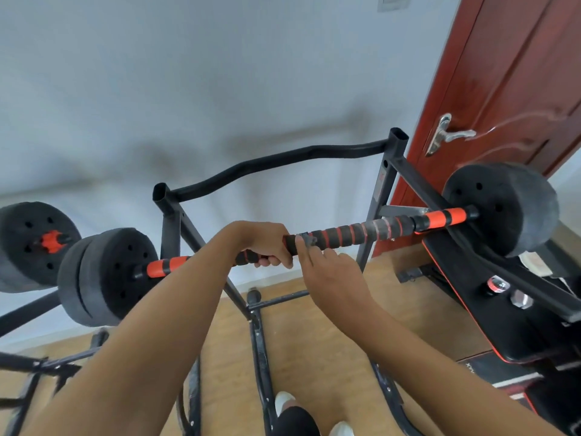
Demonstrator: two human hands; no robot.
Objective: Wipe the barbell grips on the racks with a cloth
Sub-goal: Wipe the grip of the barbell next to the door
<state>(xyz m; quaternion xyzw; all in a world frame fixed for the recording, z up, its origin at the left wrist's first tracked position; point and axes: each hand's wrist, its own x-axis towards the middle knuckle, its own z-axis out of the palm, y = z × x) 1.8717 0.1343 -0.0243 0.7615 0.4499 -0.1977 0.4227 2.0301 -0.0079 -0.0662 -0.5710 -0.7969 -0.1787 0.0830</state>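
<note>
The left arm is stretched from the lower left up to the barbell [393, 226], which is laid across the black rack [382, 190] in front of a grey wall. The left hand [267, 245] is laid over the bar's black-and-red foam grip [342, 234] and closed fully round it, fingertips tucked underneath. The right arm is raised from the lower right, and the right hand [333, 275] is held just beside the left. Its outer fingers are loosely curled, while a small grey scrap, apparently the cloth [307, 240], is pinched between thumb and forefinger and pressed against the grip.
</note>
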